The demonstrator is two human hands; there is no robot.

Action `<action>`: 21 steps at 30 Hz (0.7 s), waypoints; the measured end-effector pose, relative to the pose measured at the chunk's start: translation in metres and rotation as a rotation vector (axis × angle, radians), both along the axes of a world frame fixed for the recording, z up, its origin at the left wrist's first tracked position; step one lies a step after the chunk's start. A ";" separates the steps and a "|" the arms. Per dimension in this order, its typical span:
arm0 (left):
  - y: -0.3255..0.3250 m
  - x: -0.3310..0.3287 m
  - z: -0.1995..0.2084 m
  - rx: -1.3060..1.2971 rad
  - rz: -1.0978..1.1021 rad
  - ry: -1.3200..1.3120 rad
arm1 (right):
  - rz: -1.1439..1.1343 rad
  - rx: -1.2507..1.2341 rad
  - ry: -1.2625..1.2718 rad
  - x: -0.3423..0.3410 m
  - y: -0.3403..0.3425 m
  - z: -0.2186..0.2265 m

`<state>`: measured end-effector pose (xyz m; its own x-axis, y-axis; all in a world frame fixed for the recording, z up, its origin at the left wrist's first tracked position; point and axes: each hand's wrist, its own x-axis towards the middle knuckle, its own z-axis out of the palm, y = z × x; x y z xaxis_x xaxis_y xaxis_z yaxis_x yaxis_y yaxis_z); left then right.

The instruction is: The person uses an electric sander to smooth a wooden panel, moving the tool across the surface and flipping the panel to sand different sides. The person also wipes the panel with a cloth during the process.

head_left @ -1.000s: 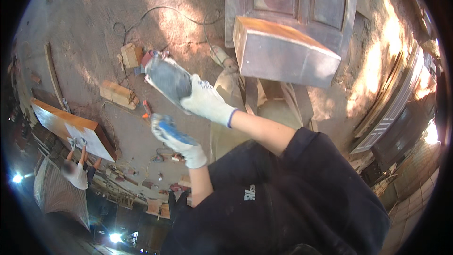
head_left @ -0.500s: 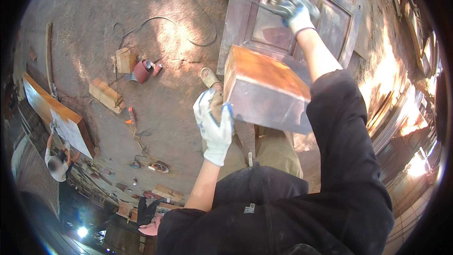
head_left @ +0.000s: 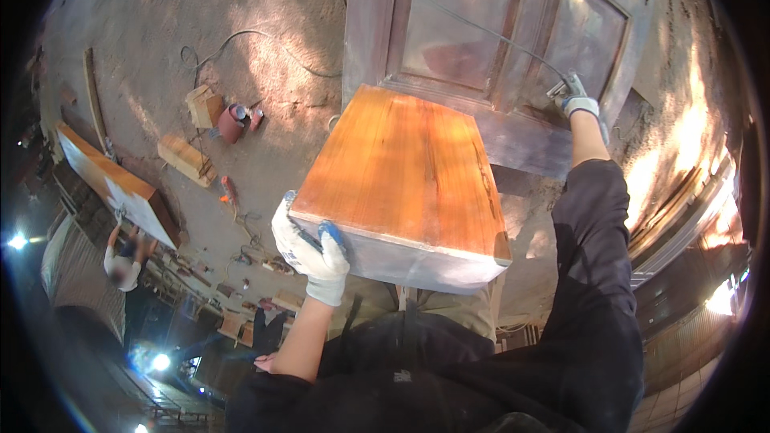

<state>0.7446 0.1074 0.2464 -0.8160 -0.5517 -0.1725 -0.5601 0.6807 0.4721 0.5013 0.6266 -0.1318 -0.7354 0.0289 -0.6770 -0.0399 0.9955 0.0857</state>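
Observation:
A wooden block-like piece (head_left: 405, 172) with an orange-brown top and greyish-white front side is in front of my body. My gloved left hand (head_left: 311, 250) grips its near left corner, thumb on the front side and fingers partly hidden round the left edge. Out to the right, my gloved right hand (head_left: 581, 103) is closed round a small silvery hand tool (head_left: 566, 87) with a thin dark hose or cord (head_left: 457, 10); its exact kind is unclear. That hand is over the lower right part of a dark panelled wooden door (head_left: 501, 116), beyond the block.
Left on the ground lie wood blocks (head_left: 186, 160), a reddish-brown roll (head_left: 231, 124), an orange-and-grey tool (head_left: 229, 191) and tangled cords. Farther left, another person (head_left: 124, 269) works at a long wooden piece (head_left: 120, 184). Stacked boards (head_left: 666, 216) line the right.
The block has tilted, showing more of its orange top, and shifted left with my left hand. My right hand has moved right and nearer across the door, bringing the tool and its hose along.

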 end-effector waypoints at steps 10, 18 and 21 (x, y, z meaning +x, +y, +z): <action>0.006 0.007 -0.014 0.093 0.115 0.092 | -0.277 0.327 -0.164 -0.115 -0.036 0.030; 0.000 0.003 -0.001 0.001 0.035 0.062 | -1.899 -1.084 0.031 0.013 -0.138 0.119; -0.016 -0.003 0.008 0.352 0.196 0.049 | -1.538 -0.887 -0.370 0.116 -0.176 0.217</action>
